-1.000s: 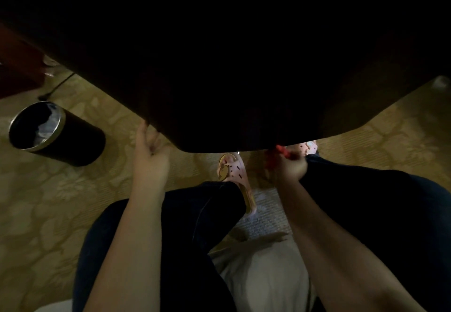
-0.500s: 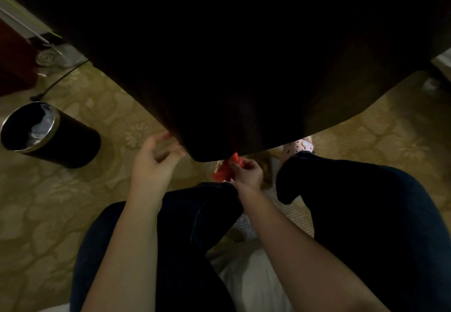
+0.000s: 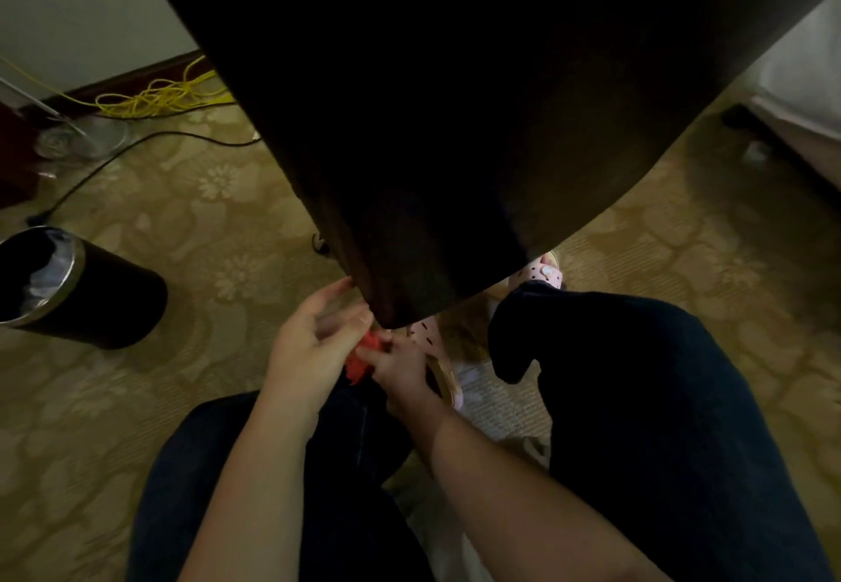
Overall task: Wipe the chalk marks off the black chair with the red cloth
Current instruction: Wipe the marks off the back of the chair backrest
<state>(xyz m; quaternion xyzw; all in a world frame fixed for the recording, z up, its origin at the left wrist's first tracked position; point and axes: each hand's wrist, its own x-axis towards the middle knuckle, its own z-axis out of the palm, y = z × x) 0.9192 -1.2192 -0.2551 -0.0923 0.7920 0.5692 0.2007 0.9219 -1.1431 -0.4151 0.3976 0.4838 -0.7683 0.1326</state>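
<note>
Two knees (image 3: 614,376) in dark trousers lie nearest me, and just past them my two grips meet under the lowest corner of the black chair (image 3: 455,126). My right grip (image 3: 400,372) is closed on the red cloth (image 3: 362,361), which is bunched between thumb and fingertips. My left grip (image 3: 309,349) is slack, fingers loosely spread and holding nothing that I can make out, its fingertips just beside the cloth and the chair's edge. The cloth sits right below that corner; whether it touches the chair I cannot tell. To do this step well, I judge I should spread the bunch flat over my fingers, steady the chair's edge with the left, and rub in short firm strokes, turning to a clean patch as chalk builds up. The chair is so dark that I can see no chalk marks, so finding them comes first. Counting: one cloth, one chair, two pink sandals (image 3: 425,338) on the carpet (image 3: 227,217), one black bin (image 3: 91,290) farther left, and near the wall (image 3: 68,12) one yellow cable tangle (image 3: 159,99) and one black cord (image 3: 136,144).
</note>
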